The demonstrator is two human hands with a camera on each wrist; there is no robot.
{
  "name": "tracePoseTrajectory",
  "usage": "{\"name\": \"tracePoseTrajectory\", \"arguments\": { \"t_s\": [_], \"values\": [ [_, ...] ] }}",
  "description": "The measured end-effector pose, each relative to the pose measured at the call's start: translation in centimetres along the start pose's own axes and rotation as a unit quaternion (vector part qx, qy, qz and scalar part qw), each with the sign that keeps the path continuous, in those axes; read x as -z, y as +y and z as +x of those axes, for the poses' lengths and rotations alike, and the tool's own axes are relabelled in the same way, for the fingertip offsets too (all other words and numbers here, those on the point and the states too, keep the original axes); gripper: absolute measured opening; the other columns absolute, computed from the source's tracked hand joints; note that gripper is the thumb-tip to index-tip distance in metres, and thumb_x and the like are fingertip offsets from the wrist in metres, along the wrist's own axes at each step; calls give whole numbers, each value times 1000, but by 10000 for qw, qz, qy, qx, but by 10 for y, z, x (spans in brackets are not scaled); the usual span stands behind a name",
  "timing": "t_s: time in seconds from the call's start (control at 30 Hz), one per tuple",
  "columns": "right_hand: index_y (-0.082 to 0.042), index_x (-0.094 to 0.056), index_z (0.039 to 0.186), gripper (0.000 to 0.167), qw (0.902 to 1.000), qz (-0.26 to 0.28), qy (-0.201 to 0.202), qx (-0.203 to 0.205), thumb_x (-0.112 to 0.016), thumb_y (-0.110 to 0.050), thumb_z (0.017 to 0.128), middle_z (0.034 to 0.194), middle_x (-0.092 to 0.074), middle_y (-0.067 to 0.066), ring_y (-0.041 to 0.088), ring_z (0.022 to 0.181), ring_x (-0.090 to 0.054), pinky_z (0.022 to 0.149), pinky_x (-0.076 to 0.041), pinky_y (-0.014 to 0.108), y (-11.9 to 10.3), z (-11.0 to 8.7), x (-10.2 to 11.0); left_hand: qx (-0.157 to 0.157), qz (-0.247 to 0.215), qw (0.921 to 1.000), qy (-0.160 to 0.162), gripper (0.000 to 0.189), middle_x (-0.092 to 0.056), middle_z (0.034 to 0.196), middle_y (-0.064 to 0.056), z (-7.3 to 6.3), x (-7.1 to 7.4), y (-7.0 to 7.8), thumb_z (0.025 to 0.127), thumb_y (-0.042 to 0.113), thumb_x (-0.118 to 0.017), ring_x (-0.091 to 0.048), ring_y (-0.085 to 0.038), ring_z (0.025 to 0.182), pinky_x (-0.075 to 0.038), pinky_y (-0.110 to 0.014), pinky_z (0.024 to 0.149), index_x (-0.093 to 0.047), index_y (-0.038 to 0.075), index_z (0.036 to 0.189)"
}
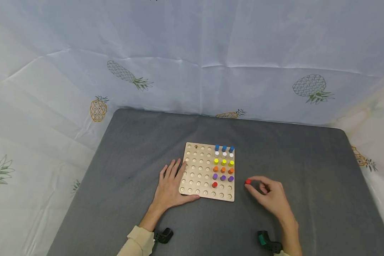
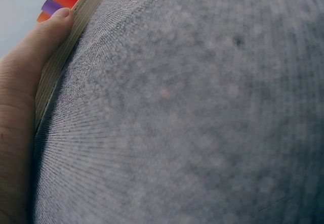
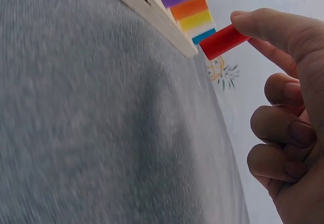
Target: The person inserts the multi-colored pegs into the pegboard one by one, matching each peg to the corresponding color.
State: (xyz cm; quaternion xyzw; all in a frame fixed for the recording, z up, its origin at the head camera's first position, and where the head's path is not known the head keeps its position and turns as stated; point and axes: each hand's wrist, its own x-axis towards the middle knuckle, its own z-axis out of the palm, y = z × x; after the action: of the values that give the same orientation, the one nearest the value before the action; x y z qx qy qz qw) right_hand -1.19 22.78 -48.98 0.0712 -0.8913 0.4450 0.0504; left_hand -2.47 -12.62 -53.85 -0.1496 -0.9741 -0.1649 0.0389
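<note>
A light wooden pegboard (image 1: 195, 170) lies on the grey cloth, with rows of round holes. Blue (image 1: 224, 148), white, yellow (image 1: 223, 162), orange and purple pegs stand in the columns on its right side. One red peg (image 1: 214, 185) stands in the row in front of the purple ones. The left hand (image 1: 170, 190) rests spread at the board's left front corner, its thumb (image 2: 55, 29) along the front edge. To the right of the board, the right hand (image 1: 272, 195) pinches another red peg (image 3: 223, 42) between thumb and index finger, raised above the cloth; its other fingers are curled.
The grey cloth-covered table (image 1: 140, 142) extends around the board on all sides. Behind it and at both sides hangs a pale sheet (image 1: 179, 89) printed with pineapples. Black wrist-worn devices (image 1: 164, 235) sit on both wrists, near the table's front.
</note>
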Motion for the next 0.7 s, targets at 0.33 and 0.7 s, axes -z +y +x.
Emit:
{"name": "tracePoseTrajectory", "arguments": {
  "t_s": [0.33, 0.7],
  "values": [
    [-20, -77, 97, 20, 9995, 52, -304, 65, -86, -10, 81, 54, -29, -9, -6, 48, -19, 43, -26, 19, -13, 4, -15, 38, 64, 10000, -65, 127, -36, 165, -12, -1, 1, 0, 63, 84, -72, -33, -32, 155, -23, -56, 124, -31, 17, 162],
    [-18, -78, 96, 17, 9976, 297, -549, 310, -85, -12, 82, 52, -29, -9, -8, 47, -20, 45, -25, 17, -19, 6, -32, 23, -14, 10000, -49, 127, -36, 165, -12, 0, 1, 0, 63, 85, -71, -33, -33, 155, -23, -56, 124, -31, 17, 162]
  ]
}}
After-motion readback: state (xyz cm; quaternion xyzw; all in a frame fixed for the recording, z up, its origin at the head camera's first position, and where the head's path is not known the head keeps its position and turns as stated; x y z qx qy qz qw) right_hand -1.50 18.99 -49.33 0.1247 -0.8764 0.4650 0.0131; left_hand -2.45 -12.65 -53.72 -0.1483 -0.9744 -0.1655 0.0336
